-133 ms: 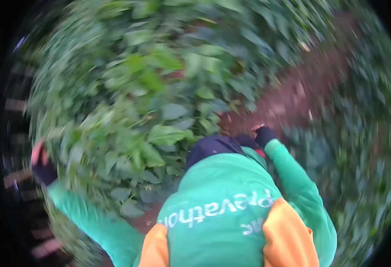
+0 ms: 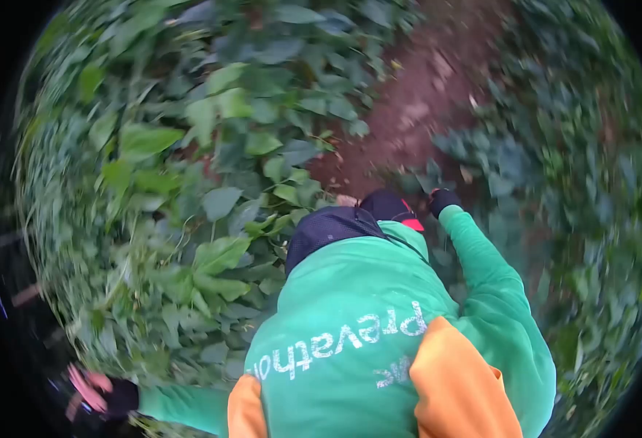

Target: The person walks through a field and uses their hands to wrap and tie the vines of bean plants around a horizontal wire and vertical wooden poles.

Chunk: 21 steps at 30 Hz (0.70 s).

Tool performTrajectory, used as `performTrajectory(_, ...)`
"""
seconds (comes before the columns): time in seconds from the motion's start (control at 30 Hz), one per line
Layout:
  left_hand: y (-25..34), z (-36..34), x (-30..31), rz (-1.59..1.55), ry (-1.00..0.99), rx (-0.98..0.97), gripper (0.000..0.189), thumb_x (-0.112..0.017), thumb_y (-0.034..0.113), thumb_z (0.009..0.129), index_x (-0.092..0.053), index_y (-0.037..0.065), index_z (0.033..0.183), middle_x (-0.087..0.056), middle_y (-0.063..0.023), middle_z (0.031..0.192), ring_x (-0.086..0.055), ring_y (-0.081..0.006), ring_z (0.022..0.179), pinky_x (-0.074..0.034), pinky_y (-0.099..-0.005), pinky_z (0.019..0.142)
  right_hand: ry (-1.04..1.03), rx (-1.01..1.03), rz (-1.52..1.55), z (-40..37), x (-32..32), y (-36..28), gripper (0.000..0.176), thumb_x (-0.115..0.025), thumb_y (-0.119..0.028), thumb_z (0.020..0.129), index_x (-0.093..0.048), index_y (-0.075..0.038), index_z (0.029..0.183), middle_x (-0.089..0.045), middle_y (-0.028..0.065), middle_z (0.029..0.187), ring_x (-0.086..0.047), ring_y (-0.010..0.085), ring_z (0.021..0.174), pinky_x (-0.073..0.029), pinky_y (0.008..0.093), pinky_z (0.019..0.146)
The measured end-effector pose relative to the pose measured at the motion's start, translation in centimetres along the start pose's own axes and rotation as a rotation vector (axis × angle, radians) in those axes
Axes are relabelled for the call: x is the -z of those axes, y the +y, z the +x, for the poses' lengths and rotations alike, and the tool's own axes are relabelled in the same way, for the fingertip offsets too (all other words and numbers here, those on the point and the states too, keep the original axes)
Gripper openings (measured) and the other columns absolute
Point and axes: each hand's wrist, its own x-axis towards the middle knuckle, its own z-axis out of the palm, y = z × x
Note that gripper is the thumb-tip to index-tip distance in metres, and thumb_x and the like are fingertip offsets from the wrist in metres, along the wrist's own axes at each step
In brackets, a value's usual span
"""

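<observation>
At the far lower left, my left hand [image 2: 91, 388] is out to the side with its fingers apart and nothing seen in them, near the edge of the leafy plants [image 2: 145, 274]. A dark cuff covers its wrist. My right hand [image 2: 435, 193] is beyond my body, low beside the leaves and bare soil. Its dark cuff hides much of it, and its fingers are too small to make out. The green sweatshirt [image 2: 350, 314] with white lettering fills the lower middle.
A strip of reddish-brown soil [image 2: 408, 109] runs from near my feet to the upper right, between dense foliage on both sides. Dark shoes or clothing with a red edge [image 2: 412, 224] show beyond the sweatshirt. The far left edge is dark and blurred.
My left hand has swung down to the lower left corner. The view has turned, so the soil strip lies further left. My right hand is slightly higher in view.
</observation>
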Motion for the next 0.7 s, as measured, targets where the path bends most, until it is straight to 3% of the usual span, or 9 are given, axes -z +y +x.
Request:
performTrajectory(0.13,11.0,3.3,-4.2,-0.404,0.116,-0.176,0.017,-0.055,0.004,0.086,-0.064,-0.007,0.095,-0.063,-0.0221,0.101,-0.060,-0.0343,0.097,-0.048,-0.0401,0.085,-0.289,-0.111,0.230,-1.4,-10.7,-0.1,0.026,-0.058,-0.027,0.077,-0.065,-0.012,0.097,-0.065,0.0138,0.100,-0.060,0.0303,0.097,-0.048,0.0393,0.085)
performTrajectory(0.23,26.6,5.0,-6.9,-0.675,-0.093,-0.178,0.017,-0.055,-0.002,0.083,-0.062,-0.004,0.098,-0.059,-0.0192,0.115,-0.052,-0.0330,0.114,-0.041,-0.0404,0.096,-0.371,-0.056,0.213,-4.3,-21.9,0.3,0.027,-0.056,-0.029,0.079,-0.066,-0.013,0.098,-0.064,0.0144,0.100,-0.061,0.0307,0.096,-0.048,0.0382,0.085)
performTrajectory(0.37,35.0,6.0,-7.3,-0.891,-0.229,-0.342,0.016,-0.053,-0.003,0.084,-0.063,0.000,0.096,-0.059,-0.0172,0.114,-0.050,-0.0327,0.118,-0.036,-0.0417,0.098,-0.405,-0.313,0.382,-6.9,-33.0,-0.5,0.044,-0.047,-0.040,0.083,-0.061,-0.013,0.115,-0.058,0.0136,0.119,-0.057,0.0323,0.108,-0.045,0.0430,0.091)
performTrajectory(0.43,37.4,5.7,-7.0,-0.959,-0.287,-0.355,0.017,-0.052,-0.003,0.085,-0.062,0.000,0.098,-0.058,-0.0168,0.117,-0.049,-0.0323,0.118,-0.036,-0.0409,0.098,-0.122,-0.039,0.584,-7.8,-38.3,2.8,0.026,-0.055,-0.027,0.080,-0.068,-0.015,0.098,-0.066,0.0129,0.094,-0.062,0.0287,0.094,-0.048,0.0379,0.083)
performTrajectory(0.47,38.5,5.5,-6.7,-1.004,-0.338,-0.347,0.018,-0.051,-0.003,0.086,-0.062,0.000,0.100,-0.057,-0.0165,0.119,-0.048,-0.0319,0.119,-0.036,-0.0401,0.099,-0.254,0.049,0.422,-9.6,-30.2,1.2,0.021,-0.054,-0.023,0.079,-0.069,-0.016,0.092,-0.068,0.0130,0.088,-0.066,0.0262,0.081,-0.051,0.0387,0.073)
performTrajectory(0.5,39.6,5.4,-6.2,-1.040,-0.363,-0.323,0.016,-0.053,-0.002,0.085,-0.063,0.001,0.097,-0.060,-0.0152,0.114,-0.049,-0.0326,0.118,-0.035,-0.0416,0.099,-0.248,0.038,0.431,-10.2,-30.0,1.6,0.021,-0.054,-0.023,0.079,-0.069,-0.016,0.092,-0.068,0.0130,0.088,-0.066,0.0262,0.081,-0.051,0.0387,0.073)
performTrajectory(0.57,40.5,4.8,-5.7,-1.091,-0.402,-0.345,0.017,-0.054,-0.003,0.084,-0.063,0.001,0.098,-0.060,-0.0149,0.114,-0.049,-0.0327,0.117,-0.035,-0.0419,0.099,-0.372,-0.383,0.802,-11.3,-30.4,3.8,0.015,-0.054,-0.017,0.079,-0.068,-0.015,0.084,-0.067,0.0124,0.082,-0.066,0.0233,0.064,-0.052,0.0388,0.057)
performTrajectory(0.63,40.9,4.2,-5.5,-1.117,-0.422,-0.365,0.018,-0.054,-0.004,0.082,-0.063,0.001,0.097,-0.060,-0.0146,0.112,-0.051,-0.0331,0.115,-0.036,-0.0428,0.098,-0.313,-0.319,0.779,-11.7,-35.3,7.1,0.013,-0.053,-0.014,0.079,-0.066,-0.015,0.079,-0.065,0.0103,0.073,-0.062,0.0206,0.053,-0.046,0.0371,0.044)
performTrajectory(0.7,40.7,3.6,-5.2,-1.144,-0.439,-0.357,0.019,-0.054,-0.005,0.081,-0.063,0.002,0.097,-0.061,-0.0146,0.111,-0.051,-0.0332,0.114,-0.036,-0.0428,0.098,-0.295,-0.458,0.986,-12.8,-31.3,8.5,0.012,-0.052,-0.014,0.078,-0.064,-0.015,0.078,-0.062,0.0085,0.070,-0.061,0.0208,0.052,-0.045,0.0365,0.042)
